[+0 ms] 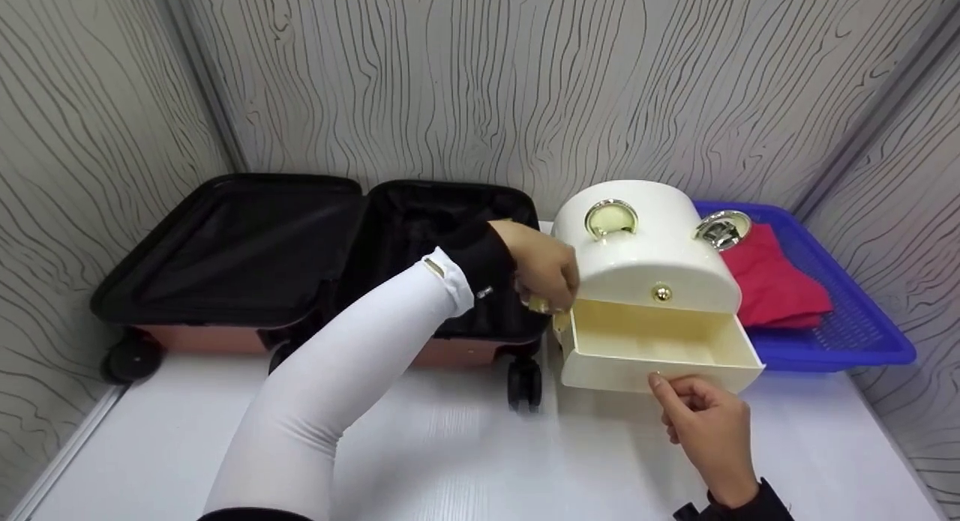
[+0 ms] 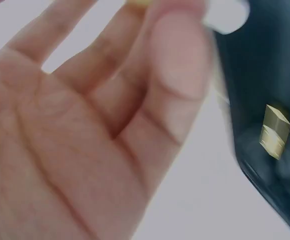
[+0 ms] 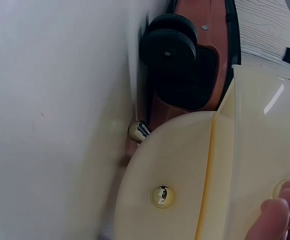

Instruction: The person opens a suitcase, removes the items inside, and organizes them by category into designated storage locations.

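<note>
A cream domed jewellery box point(image 1: 651, 247) stands on the white table with its bottom drawer point(image 1: 660, 348) pulled out and showing nothing inside. My right hand point(image 1: 701, 416) is at the drawer's front, fingers curled, thumb against the front where its knob point(image 3: 283, 188) sits. Just beside the drawer's back left corner, my left hand point(image 1: 544, 270) hangs fingers-down and pinches a small yellowish item point(image 1: 538, 305). The left wrist view is blurred and shows mostly my palm point(image 2: 60, 150). A gold knob point(image 3: 162, 196) marks the box's upper front.
An open pink suitcase point(image 1: 315, 259) with black lining lies at the left, its wheels point(image 3: 170, 50) close to the box. A blue tray point(image 1: 840, 341) at the right holds a red cloth point(image 1: 772, 281) and a silver ring-shaped piece point(image 1: 721, 227). Patterned walls enclose the table.
</note>
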A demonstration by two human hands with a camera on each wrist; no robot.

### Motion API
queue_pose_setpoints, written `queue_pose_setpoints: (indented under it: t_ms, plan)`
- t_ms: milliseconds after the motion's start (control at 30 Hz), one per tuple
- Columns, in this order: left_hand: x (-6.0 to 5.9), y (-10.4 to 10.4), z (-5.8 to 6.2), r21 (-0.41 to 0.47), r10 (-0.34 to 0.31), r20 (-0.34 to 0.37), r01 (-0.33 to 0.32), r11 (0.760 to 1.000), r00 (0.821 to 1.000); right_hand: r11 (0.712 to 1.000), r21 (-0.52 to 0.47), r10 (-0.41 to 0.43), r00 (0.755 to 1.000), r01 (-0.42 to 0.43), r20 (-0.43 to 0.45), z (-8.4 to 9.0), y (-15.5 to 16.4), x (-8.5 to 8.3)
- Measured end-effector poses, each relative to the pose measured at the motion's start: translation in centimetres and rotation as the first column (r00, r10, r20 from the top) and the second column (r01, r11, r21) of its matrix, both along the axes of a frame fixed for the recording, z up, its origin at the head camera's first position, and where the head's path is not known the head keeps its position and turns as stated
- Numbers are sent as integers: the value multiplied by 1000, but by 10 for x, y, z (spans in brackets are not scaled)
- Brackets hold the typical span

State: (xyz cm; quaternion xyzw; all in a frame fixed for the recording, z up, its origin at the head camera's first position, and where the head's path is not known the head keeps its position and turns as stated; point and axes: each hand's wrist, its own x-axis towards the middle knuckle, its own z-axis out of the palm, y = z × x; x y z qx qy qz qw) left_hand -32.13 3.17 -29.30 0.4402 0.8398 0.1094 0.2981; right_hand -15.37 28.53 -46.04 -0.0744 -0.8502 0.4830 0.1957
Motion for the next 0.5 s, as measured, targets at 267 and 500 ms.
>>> queue_pose_setpoints:
  t_ms: [267, 500]
  plan:
    - [33, 44, 2, 52, -192, -62, 195, 979, 980, 1000, -23, 1, 1000, -1, -4, 0, 0, 0]
    - [42, 73, -17, -168, -274, -299, 232, 958, 914, 999, -40, 14, 999, -16, -43, 0, -2, 1]
